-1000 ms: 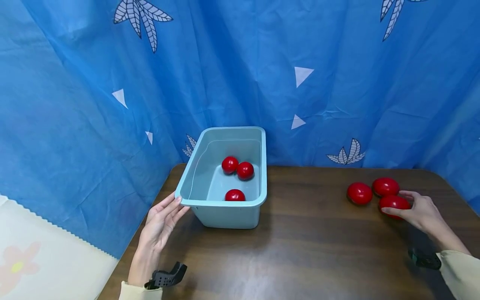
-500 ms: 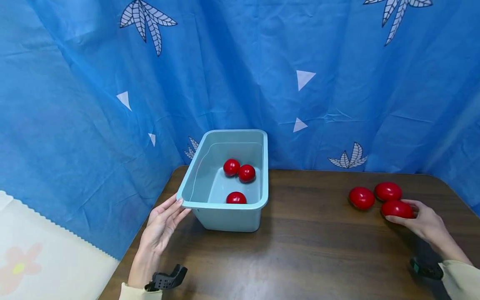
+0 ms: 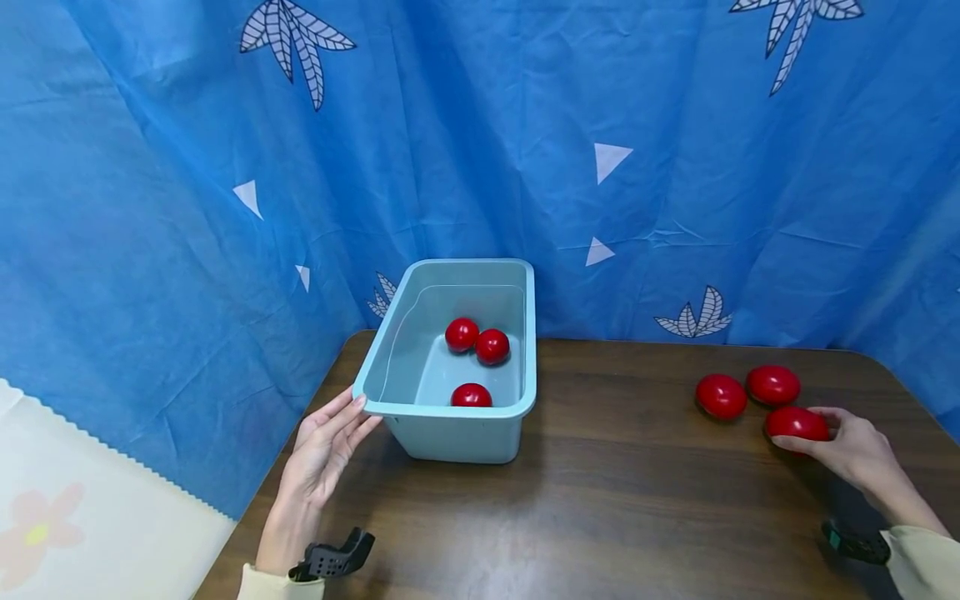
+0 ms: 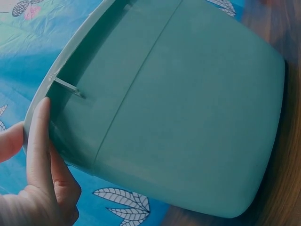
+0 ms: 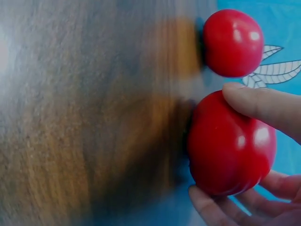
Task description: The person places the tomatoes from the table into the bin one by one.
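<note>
At the table's right, my right hand grips a glossy red tomato between thumb and fingers. The right wrist view has the thumb on one side of this tomato and fingers curled round the other. Two more tomatoes lie just beyond it, a left one and a far one. My left hand pinches the near left corner of a pale blue plastic bin. Its thumb and fingers straddle the rim in the left wrist view. Three tomatoes sit inside the bin, one partly hidden by the near wall.
The bin stands on a dark brown wooden table, near its back left corner. A blue curtain with leaf prints hangs right behind the table and along its left side. A pale cloth with a flower print shows at lower left.
My right hand's hold on the near tomato has settled, and the tomato has shifted slightly toward me, away from the other two. The left hand stays on the bin; the head view has tilted slightly.
</note>
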A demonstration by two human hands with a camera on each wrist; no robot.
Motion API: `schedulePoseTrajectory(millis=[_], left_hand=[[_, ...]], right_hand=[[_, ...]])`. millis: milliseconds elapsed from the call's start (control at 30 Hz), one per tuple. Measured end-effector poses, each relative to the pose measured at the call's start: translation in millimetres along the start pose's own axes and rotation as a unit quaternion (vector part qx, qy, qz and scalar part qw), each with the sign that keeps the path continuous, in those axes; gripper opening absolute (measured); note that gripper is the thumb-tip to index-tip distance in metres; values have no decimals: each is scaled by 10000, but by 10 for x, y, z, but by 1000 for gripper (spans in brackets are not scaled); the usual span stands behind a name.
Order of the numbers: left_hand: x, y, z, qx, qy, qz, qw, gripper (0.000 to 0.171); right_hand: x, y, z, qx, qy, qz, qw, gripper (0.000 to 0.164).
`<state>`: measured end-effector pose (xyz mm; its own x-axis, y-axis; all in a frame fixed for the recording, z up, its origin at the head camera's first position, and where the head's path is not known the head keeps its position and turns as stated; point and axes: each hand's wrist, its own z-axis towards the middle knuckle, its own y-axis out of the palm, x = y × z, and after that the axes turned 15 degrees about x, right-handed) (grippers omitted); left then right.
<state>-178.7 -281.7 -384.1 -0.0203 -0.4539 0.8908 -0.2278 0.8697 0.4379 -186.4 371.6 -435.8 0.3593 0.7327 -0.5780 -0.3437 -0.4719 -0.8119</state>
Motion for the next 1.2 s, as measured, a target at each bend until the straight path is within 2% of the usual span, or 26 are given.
schedulePoseTrajectory(millis=[167, 367, 567, 700, 900, 1033, 1200], left_hand=[[-3, -11, 11, -77, -9, -79, 9999, 30], [5, 0, 20, -86, -52, -119, 9999, 29], [19, -3, 4, -32, -105, -153, 9998, 28], [17, 2, 2, -87, -108, -193, 9997, 29], [-16, 7, -4, -33, 1, -111, 9999, 29], [-25, 29, -3, 53, -42, -29, 10000, 27], [-35, 36, 0, 198, -50, 13, 9998, 31]], right_hand=[[-206, -133, -91, 257, 122, -24, 9996, 92], [-450, -226, -131, 644, -568, 223, 9961, 84], [-813, -202, -148, 514, -1069, 695, 9905, 81], [-1145, -138, -205, 383, -1234, 1076, 9858, 80], [-1770, -13, -324, 58, -1348, 1765, 9750, 87], [-2193, 60, -430, -108, -1610, 2170, 9627, 85], [-2717, 165, -542, -538, -1963, 2601, 9439, 80]])
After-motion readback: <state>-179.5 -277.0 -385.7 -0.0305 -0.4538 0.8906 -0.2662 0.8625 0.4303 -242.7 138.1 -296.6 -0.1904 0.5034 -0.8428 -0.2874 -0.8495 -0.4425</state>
